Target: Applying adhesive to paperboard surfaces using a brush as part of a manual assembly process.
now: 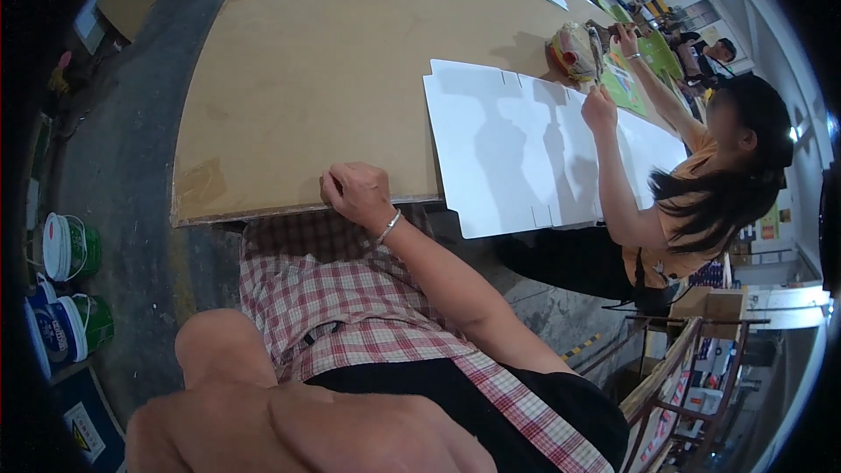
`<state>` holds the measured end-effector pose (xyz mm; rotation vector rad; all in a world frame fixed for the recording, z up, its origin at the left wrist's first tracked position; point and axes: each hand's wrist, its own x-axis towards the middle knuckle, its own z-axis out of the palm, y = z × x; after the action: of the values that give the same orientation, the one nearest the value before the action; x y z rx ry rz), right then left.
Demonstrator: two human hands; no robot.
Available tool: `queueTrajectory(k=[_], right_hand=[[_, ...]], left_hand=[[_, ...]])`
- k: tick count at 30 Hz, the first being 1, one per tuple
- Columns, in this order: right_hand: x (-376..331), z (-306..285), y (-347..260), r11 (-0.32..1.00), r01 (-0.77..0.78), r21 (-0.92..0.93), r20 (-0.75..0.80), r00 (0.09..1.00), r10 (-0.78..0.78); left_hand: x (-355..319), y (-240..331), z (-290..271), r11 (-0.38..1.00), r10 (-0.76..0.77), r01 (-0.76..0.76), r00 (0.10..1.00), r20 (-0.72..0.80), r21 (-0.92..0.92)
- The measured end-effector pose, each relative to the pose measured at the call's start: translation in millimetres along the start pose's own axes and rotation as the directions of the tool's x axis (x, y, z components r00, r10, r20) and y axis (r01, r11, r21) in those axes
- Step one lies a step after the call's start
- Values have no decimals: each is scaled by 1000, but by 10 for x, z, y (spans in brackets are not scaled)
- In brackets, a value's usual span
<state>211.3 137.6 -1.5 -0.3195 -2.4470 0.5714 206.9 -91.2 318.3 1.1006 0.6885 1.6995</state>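
Wide brown board worktop [333,61] filling the upper centre of the frame, its near edge curving across the middle. Right hand [357,193] resting on that near edge just left of centre, fingers curled over the rim, grip closed loosely on the board edge itself and holding nothing else; thin silver bracelet [388,228] at the wrist. Right forearm running down toward the lower right. Left hand [307,434] very close to the camera along the bottom edge, large and blurred, fingers folded together in a loose fist; impossible to tell whether anything sits inside it.

Large flat white die-cut cardboard sheet [508,149] lying on the worktop right of centre, its near corner overhanging the edge, near the right hand but not touched by it. Red and white checked cloth [324,298] below the worktop edge, over the lap, with black fabric beneath it.

Second person in an orange top [674,228] at right, one hand [600,109] pressed on the white sheet, the other raised near a crumpled multicoloured bundle [574,51] in the upper right.

Green and white plastic buckets [66,250] standing on the grey floor at far left.
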Motion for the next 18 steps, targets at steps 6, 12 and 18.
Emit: queueTrajectory(k=[6, 12, 18], right_hand=[[-6, 8, -7, 1000, -7, 1, 11, 1000, 7], [6, -14, 8, 1000, 11, -28, -13, 1000, -11], [-14, 11, -2, 1000, -1, -4, -7, 1000, 1]], left_hand=[[-27, 57, -24, 1000, 4, -4, 999, -38, 18], [-50, 140, -56, 1000, 3, -1, 996, -88, 24], [68, 146, -54, 991, 5, -3, 1000, -16, 134]])
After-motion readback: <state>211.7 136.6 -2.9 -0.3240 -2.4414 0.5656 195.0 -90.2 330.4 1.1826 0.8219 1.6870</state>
